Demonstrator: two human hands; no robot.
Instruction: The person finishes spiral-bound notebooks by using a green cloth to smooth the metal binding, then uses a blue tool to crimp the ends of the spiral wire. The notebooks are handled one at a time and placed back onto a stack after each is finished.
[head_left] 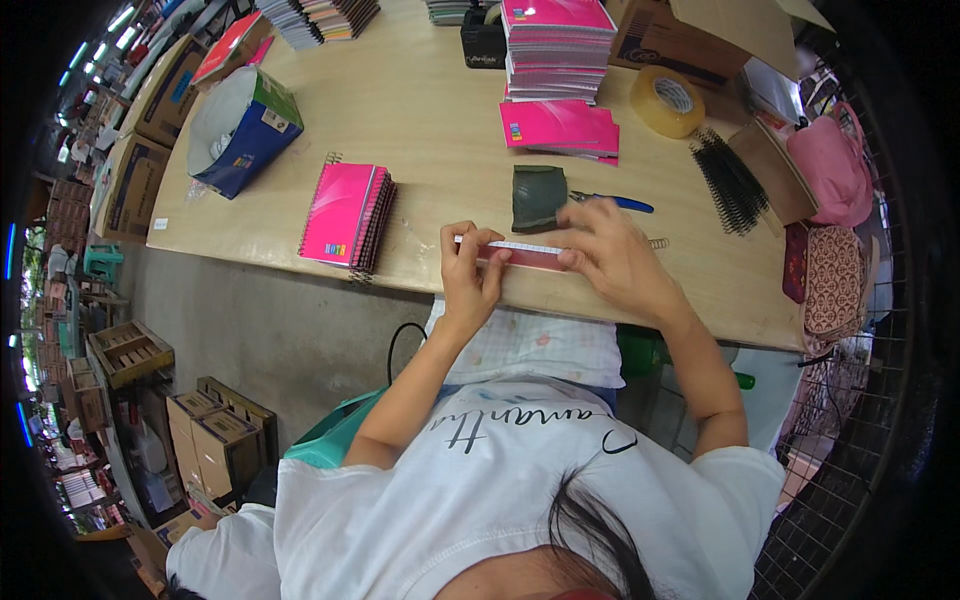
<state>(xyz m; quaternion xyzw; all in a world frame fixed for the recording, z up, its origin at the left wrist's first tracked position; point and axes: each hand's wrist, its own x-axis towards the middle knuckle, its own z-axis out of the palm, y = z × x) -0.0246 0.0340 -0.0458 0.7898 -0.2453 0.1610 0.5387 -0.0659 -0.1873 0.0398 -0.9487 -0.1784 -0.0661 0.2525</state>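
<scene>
Near the table's front edge I hold a pink notebook [522, 257] almost edge-on, with its white, hole-punched edge uppermost. My left hand [470, 275] is closed on its left end, fingers and thumb on either side. At the other end my right hand [618, 260] has its thumb against the notebook and its fingers bent over the top edge. A short piece of wire coil [658, 243] sticks out just right of that hand. Beyond the hands lie a dark grey-green block [538, 198] and blue-handled pliers [622, 203].
Left of my hands is a stack of spiral-bound pink notebooks [345, 215]. Farther back stand a pile of pink covers [560, 130], a tall notebook stack [558, 55] and a tape roll [667, 102]. Black wire coils [730, 180] and pouches [835, 280] lie right; a cut-open carton [245, 130] stands left.
</scene>
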